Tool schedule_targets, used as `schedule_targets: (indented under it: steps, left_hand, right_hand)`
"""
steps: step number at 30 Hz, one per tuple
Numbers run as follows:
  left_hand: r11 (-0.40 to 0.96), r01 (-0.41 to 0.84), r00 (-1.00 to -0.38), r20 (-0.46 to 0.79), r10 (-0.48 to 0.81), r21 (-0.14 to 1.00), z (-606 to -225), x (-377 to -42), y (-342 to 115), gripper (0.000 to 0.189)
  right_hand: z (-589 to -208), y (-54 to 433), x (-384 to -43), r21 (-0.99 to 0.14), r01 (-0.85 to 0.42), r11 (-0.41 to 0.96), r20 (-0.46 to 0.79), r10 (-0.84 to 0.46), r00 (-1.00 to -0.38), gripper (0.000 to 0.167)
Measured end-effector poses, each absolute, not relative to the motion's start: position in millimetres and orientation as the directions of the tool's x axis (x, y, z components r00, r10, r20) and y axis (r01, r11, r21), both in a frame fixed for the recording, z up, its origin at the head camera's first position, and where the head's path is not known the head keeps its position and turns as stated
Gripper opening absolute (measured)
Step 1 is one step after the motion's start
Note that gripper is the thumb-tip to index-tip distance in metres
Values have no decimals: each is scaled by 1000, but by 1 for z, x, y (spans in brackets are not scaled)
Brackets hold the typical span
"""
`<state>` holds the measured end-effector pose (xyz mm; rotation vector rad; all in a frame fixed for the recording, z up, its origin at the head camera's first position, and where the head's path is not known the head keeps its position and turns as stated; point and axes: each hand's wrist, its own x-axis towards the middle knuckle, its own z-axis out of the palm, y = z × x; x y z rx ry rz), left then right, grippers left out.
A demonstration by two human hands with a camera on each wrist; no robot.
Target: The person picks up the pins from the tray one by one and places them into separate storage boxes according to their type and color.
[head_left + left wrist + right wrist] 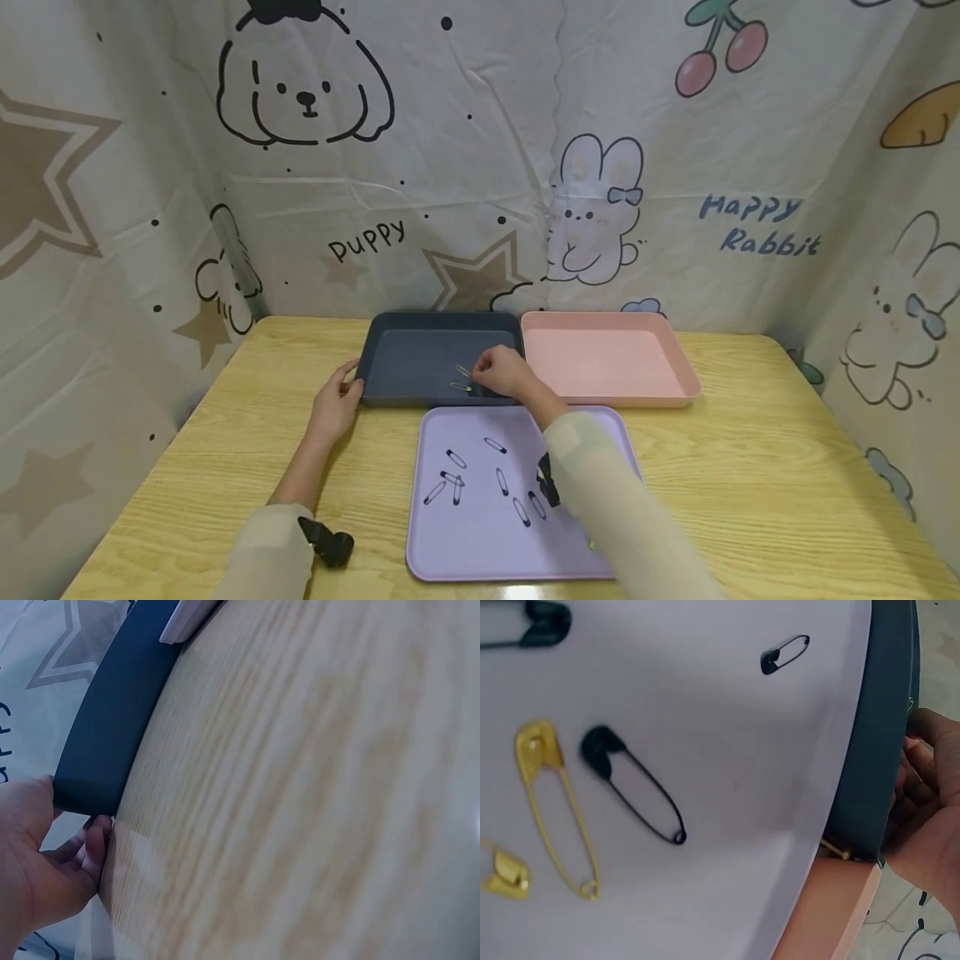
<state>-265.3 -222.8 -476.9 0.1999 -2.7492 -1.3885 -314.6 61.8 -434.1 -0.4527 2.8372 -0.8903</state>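
My right hand (504,372) is over the near right part of the dark blue tray (405,350), thumb and fingertips together. They pinch a gold safety pin (462,370), whose end pokes out to the left. Another gold safety pin (460,387) lies on the tray floor just below it. My left hand (335,404) holds the dark tray's near left corner; in the left wrist view its thumb and curled fingers (94,851) are at the tray's end. Black safety pins (502,481) lie scattered on the purple tray (450,562), under my right forearm and left of it.
A pink tray (600,358) adjoins the dark tray on the right. In the right wrist view, gold safety pins (559,810) lie on the purple tray, and one gold pin (834,848) shows by the gap between trays. A printed curtain (465,150) hangs behind the wooden table (750,483).
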Motion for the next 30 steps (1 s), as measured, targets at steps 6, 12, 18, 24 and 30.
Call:
schedule_targets:
  steps: [6, 12, 18, 24, 30]
  left_hand:
    - [575, -96, -990, -16, -142, 813, -478, -265, -222, 47]
    - [573, -100, -989, -20, -145, 813, -477, -265, -223, 47]
    - [580, -95, -990, -15, -141, 809, -477, -265, -224, 47]
    - [586, -95, -991, -19, -134, 805, -476, -265, -222, 47]
    - [589, -96, -991, -21, -132, 803, -476, -265, -224, 48]
  right_hand:
    - [-437, 59, -315, -531, -220, 819, -55, -293, -955, 13]
    - [-440, 58, -316, -526, -214, 823, -49, -280, -959, 13]
    - [-441, 58, -316, -530, -200, 824, -53, -267, -962, 14]
    - [-435, 61, -315, -557, -223, 800, -20, -281, -960, 15]
    - [-422, 70, -313, -582, -247, 775, 6, -300, -954, 16]
